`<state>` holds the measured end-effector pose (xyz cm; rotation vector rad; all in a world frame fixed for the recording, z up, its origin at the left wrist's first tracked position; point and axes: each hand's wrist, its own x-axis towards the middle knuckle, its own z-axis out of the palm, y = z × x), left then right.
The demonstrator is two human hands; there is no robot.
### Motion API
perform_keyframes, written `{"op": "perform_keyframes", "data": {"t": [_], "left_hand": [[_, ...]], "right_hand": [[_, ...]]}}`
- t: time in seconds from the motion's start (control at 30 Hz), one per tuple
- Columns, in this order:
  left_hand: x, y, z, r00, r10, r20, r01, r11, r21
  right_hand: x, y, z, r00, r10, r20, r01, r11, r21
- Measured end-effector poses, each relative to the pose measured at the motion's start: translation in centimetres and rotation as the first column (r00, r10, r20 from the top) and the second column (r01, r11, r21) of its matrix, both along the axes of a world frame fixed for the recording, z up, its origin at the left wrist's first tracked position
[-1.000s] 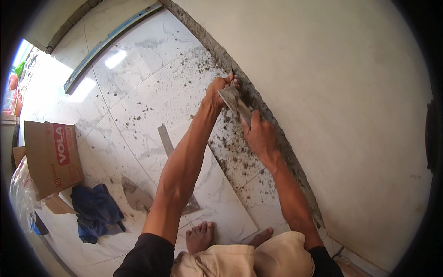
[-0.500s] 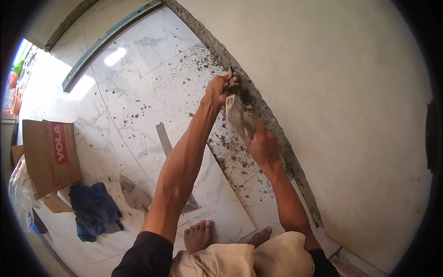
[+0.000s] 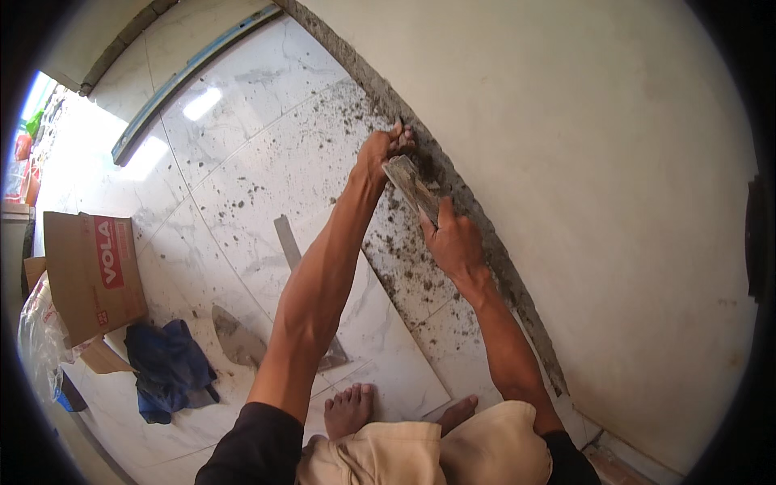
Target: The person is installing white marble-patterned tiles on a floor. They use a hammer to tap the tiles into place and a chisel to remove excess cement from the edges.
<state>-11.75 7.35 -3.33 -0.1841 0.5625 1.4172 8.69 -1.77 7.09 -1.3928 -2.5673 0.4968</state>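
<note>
My left hand (image 3: 390,147) is closed beside the broken lower edge of the wall (image 3: 432,153). A thin dark tip shows at its fingers, but most of what it grips is hidden. My right hand (image 3: 455,246) is wrapped round a long, flat, mortar-smeared tool (image 3: 410,182), whose exact kind I cannot tell. The far end of this tool lies close to my left wrist. Grey mortar crumbs (image 3: 412,275) are scattered over the white marbled tiles below both hands.
A pointed trowel (image 3: 237,335) and a flat metal strip (image 3: 287,241) lie left of my left arm. Farther left are a dark blue cloth (image 3: 170,368), an open cardboard box (image 3: 93,275) and clear plastic (image 3: 40,323). A long blue-edged bar (image 3: 190,77) lies at the far left.
The tool in my right hand has swung slightly left, toward my left wrist, and is less blurred. My left hand has shifted a little left.
</note>
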Motion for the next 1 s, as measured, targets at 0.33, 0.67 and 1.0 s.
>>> {"op": "perform_keyframes", "data": {"t": [0.33,0.67,1.0], "left_hand": [[1.3,-0.5,3.0,0.983,-0.037,-0.178,0.036,0.999,-0.01],[0.2,-2.5,5.1,0.967,-0.01,-0.253,-0.007,0.998,-0.068],[2.6,-4.8,3.4,0.953,-0.226,-0.204,0.214,0.974,-0.077]], "right_hand": [[-0.4,0.8,0.8,0.998,-0.043,-0.05,0.044,0.999,0.02],[2.1,-2.4,3.1,0.989,-0.107,-0.099,0.096,0.989,-0.112],[5.8,-6.0,5.4,0.943,-0.253,-0.215,0.135,0.883,-0.45]]}}
